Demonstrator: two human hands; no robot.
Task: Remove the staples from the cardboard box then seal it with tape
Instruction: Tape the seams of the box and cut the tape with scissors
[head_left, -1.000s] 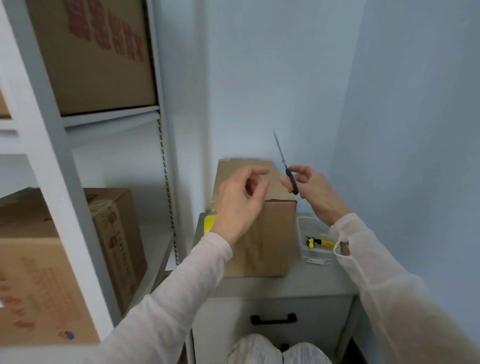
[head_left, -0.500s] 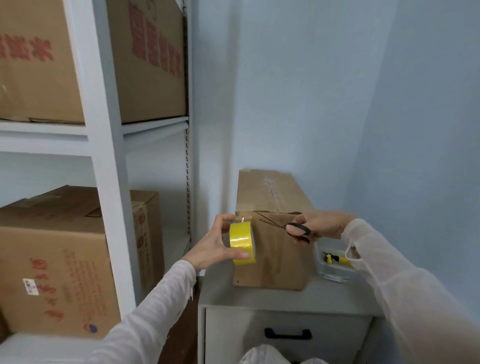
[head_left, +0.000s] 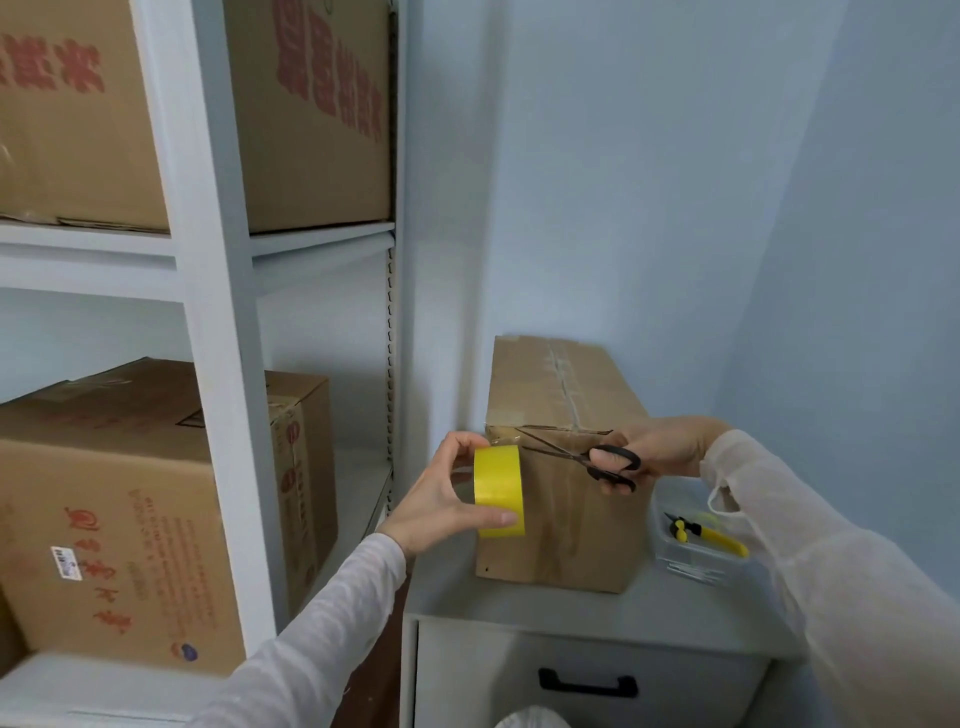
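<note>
A long brown cardboard box (head_left: 566, 395) lies on a grey cabinet (head_left: 582, 618), with clear tape running along its top seam. My left hand (head_left: 441, 493) grips a yellow roll of tape (head_left: 498, 491) against the box's near left corner. My right hand (head_left: 660, 452) holds black-handled scissors (head_left: 597, 460), blades parted and pointing left toward the strip of tape at the box's near top edge.
A clear plastic tray (head_left: 691, 558) with yellow-handled pliers (head_left: 701, 532) sits right of the box. White shelving (head_left: 218, 312) with large printed cartons (head_left: 119, 519) stands to the left. Blue walls close in behind and right. The cabinet drawer has a black handle (head_left: 587, 683).
My left hand picked up the yellow roll and brought it to the box's corner. My right hand lowered the scissors from upright to horizontal at the box's near edge. The view shifted left.
</note>
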